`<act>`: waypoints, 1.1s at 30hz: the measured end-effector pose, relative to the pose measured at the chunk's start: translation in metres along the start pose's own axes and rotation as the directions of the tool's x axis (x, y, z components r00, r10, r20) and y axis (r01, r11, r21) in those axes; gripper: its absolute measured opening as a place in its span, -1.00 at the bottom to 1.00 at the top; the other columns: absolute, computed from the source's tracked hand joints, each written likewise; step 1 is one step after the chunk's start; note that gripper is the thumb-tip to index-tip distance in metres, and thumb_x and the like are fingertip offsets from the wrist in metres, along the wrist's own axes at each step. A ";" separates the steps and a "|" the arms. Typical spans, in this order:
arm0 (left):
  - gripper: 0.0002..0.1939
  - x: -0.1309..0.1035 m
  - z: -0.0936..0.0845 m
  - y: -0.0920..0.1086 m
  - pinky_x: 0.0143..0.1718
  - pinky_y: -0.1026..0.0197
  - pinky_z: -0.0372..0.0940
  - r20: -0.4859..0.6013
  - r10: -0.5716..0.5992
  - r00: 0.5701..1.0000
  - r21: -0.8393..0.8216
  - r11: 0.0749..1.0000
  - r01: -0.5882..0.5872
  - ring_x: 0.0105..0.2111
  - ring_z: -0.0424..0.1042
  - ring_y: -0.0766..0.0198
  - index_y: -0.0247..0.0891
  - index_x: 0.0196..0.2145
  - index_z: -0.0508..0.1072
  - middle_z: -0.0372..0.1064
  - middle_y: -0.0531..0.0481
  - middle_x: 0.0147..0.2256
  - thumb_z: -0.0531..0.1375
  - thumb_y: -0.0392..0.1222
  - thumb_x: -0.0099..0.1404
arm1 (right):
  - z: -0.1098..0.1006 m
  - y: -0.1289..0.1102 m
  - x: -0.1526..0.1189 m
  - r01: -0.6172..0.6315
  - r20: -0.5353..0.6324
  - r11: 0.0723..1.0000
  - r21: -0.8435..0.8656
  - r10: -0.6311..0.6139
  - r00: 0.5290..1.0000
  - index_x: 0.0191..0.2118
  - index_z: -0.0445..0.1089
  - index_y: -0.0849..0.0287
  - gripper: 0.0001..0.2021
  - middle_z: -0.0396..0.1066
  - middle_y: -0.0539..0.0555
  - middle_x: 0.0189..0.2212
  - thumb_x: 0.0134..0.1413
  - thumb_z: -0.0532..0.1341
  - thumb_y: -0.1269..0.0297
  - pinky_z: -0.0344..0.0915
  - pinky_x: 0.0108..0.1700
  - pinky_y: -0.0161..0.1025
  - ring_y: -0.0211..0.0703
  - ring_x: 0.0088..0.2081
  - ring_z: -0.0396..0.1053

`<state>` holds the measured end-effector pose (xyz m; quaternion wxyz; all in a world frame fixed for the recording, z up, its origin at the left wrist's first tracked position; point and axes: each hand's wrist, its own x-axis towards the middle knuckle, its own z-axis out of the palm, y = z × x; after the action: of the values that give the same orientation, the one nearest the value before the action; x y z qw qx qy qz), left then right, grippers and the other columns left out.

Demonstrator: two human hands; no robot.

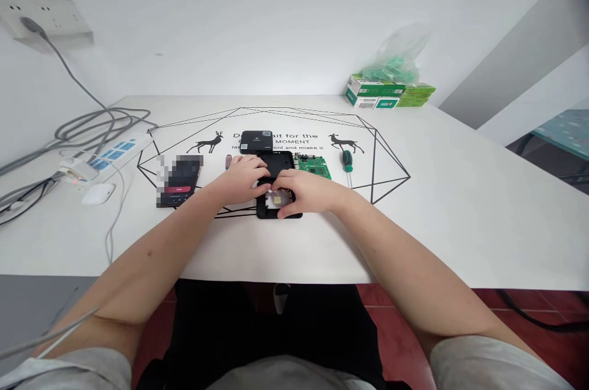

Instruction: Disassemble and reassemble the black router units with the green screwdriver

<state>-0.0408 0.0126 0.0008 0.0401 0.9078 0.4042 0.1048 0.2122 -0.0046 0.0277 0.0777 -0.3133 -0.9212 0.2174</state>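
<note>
1. Bending over the middle of the bench (414,224), both hands work at a black plastic casing that lies open directly in front of the person: a near shell (264,213) and, just beyond it, a far shell (278,163).
2. The left hand (242,179) comes in from the left, fingers loosely bent across the casing's left side, tips close to where the two shells meet; whether it grips anything cannot be told.
3. The right hand (307,191) is arched over the near shell's right side, thumb spread well away from the fingers and low by the near edge, the index reaching towards the left fingertips. Any small piece pinched between the hands is too hidden to tell.
4. A pale insert with a yellowish square (277,200) shows inside the near shell.
5. A green circuit board (317,167) lies just right of the far shell, a screwdriver (347,161) further right, and a closed black box (256,142) beyond the casing.
6. The step in hand looks like fingertip handling at the opened casing; the next move seems to call for steadying the shell and precise finger placement.
</note>
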 end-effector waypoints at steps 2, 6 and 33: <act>-0.62 0.000 -0.001 0.000 0.31 -0.25 0.13 0.006 0.001 1.000 0.001 1.000 -0.001 0.32 0.29 -0.19 -0.13 0.09 0.64 0.49 -0.17 0.22 0.16 0.04 0.51 | -0.001 -0.002 0.000 -0.011 0.022 1.000 -0.013 0.012 1.000 -0.04 0.56 0.16 -0.55 0.46 0.11 -0.18 0.06 0.56 0.02 0.29 -0.12 -0.15 0.02 -0.12 0.41; -0.62 0.000 -0.001 -0.001 0.30 -0.29 0.12 0.008 0.001 1.000 0.001 1.000 -0.001 0.32 0.28 -0.23 -0.14 0.09 0.64 0.49 -0.19 0.22 0.15 0.03 0.52 | -0.002 -0.004 0.000 -0.017 0.044 0.999 -0.029 0.019 0.999 -0.04 0.56 0.17 -0.58 0.48 0.11 -0.22 0.11 0.53 0.02 0.26 -0.13 -0.15 0.01 -0.16 0.40; -0.67 0.000 -0.001 0.001 0.28 -0.26 0.16 -0.003 0.003 1.000 0.004 1.000 -0.003 0.28 0.34 -0.18 -0.12 0.07 0.64 0.51 -0.18 0.19 0.17 -0.03 0.52 | 0.002 -0.005 0.003 0.005 -0.054 0.999 -0.041 -0.007 0.998 -0.26 0.45 0.15 -0.81 0.45 0.07 -0.30 -0.04 0.41 0.38 0.24 -0.16 -0.17 -0.05 -0.23 0.33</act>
<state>-0.0403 0.0113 0.0022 0.0375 0.9083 0.4029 0.1056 0.2067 -0.0069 0.0286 0.0969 -0.3178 -0.9239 0.1895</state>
